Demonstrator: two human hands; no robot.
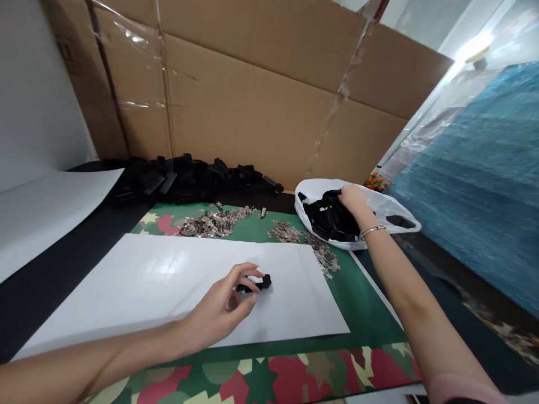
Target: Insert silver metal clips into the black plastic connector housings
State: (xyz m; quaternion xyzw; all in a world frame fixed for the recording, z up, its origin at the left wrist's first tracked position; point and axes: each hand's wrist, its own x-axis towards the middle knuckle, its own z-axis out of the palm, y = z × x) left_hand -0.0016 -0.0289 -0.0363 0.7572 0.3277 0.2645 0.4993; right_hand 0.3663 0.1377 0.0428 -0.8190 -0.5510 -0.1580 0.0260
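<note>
My left hand [229, 300] is curved over a small black plastic piece [266, 281] lying on a white sheet [168, 269]. Its thumb and fingers are apart around the piece; whether a fingertip touches it is hard to see. My right hand [355, 201], with a bracelet at the wrist, reaches into a white plastic bag [309, 186]. Many black pieces [332, 221] fill the bag, and the fingertips disappear among them, so their grip is hidden.
Behind the sheet lie two heaps of small shiny metal parts [217, 223] and a long pile of black pieces [189, 177]. A cardboard wall [252, 95] closes off the back. A green patterned mat [362, 303] lies underneath. Blue wrapped goods [475, 179] stand at right.
</note>
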